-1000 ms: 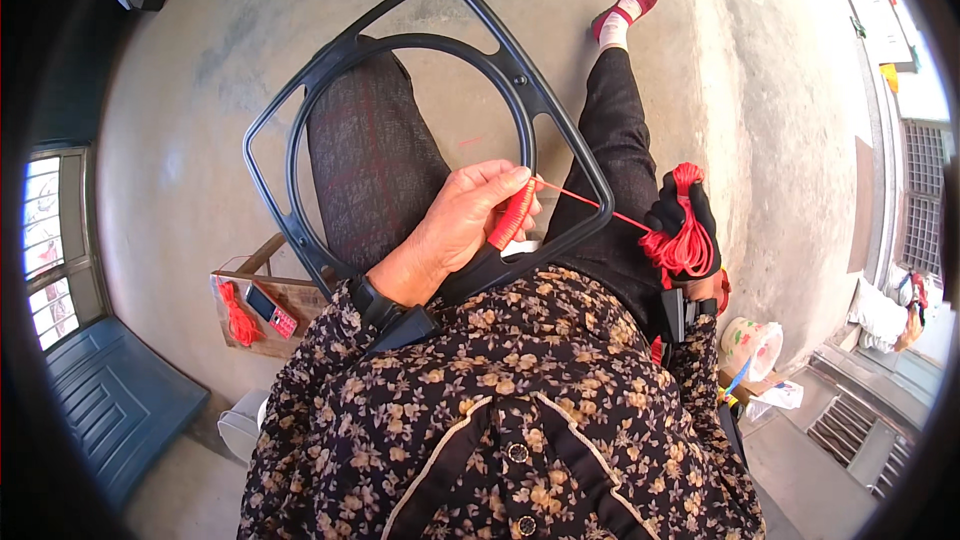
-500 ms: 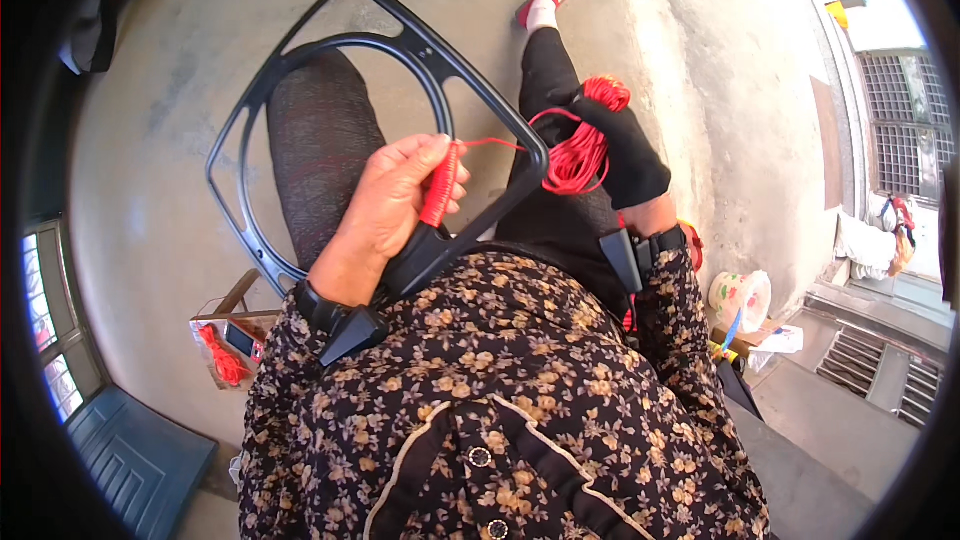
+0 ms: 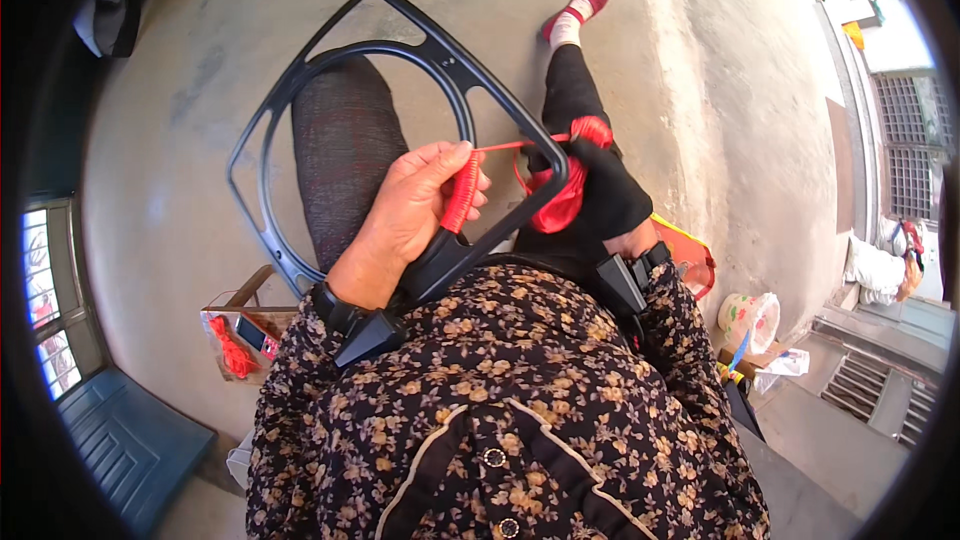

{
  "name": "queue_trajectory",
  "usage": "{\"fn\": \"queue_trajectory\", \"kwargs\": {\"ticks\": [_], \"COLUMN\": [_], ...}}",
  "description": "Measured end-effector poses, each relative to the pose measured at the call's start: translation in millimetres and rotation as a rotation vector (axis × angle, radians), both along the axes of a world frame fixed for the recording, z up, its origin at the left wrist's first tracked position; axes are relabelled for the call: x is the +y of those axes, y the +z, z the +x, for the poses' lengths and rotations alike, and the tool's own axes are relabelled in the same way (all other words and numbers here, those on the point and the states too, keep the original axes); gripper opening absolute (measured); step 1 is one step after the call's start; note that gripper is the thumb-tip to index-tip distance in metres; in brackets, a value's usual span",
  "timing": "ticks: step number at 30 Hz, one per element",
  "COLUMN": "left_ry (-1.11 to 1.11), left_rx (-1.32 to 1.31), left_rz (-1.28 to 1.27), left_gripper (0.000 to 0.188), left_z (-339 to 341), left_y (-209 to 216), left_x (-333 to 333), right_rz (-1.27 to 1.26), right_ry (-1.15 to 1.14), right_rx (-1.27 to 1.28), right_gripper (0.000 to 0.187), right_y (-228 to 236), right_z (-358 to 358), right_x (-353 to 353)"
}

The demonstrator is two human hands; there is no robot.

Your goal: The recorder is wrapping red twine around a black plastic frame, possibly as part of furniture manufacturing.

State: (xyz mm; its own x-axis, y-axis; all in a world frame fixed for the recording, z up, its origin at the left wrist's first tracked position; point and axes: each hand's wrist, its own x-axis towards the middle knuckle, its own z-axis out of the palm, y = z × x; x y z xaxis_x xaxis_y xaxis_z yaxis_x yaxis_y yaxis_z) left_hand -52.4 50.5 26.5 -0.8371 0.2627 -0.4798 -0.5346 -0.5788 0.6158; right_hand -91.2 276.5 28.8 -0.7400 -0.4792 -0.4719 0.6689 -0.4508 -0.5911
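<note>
A black frame (image 3: 458, 66), four-sided with a round ring inside it, rests tilted across my lap. Red cord is wound in tight turns (image 3: 462, 192) around part of its inner ring. My bare left hand (image 3: 405, 205) is closed around that wrapped part, thumb at the upper end of the winding. From there a taut strand runs right, past the frame's outer bar. My right hand (image 3: 615, 190), in a black glove, grips a bundle of red cord (image 3: 562, 205), partly behind the frame's corner and smeared by motion. The right fingertips are partly hidden.
At lower left, a small wooden stool (image 3: 262, 318) carries more red cord (image 3: 234, 348) and a small device. A blue panel (image 3: 135, 445) lies beyond it. To the right stand a white patterned tub (image 3: 750, 320) and a red and yellow item (image 3: 690, 255).
My right hand and the cord bundle have dropped slightly, and the bundle now blurs. The strand to the winding is straighter. My left hand keeps its grip; the whole view has shifted a little.
</note>
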Motion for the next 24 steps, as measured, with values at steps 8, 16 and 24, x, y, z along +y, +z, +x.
{"fn": "queue_trajectory", "kwargs": {"ticks": [8,16,24], "left_ry": [0.019,0.400,-0.433], "left_rx": [0.053,0.428,0.174], "left_rz": [-0.017,-0.746,-0.161], "left_gripper": [0.020,0.017,0.044], "left_z": [-17.0,-14.0,8.1], "left_y": [-13.2,6.7,22.6], "left_x": [-15.8,-16.1,39.8], "right_rz": [-0.045,0.230,0.303], "right_ry": [-0.195,0.095,0.140], "right_rx": [0.089,0.293,0.267], "right_gripper": [0.023,0.019,0.017], "right_y": [14.8,-9.3,10.0], "right_z": [-24.7,-71.4,-88.4], "right_x": [-39.2,-60.3,-75.3]}}
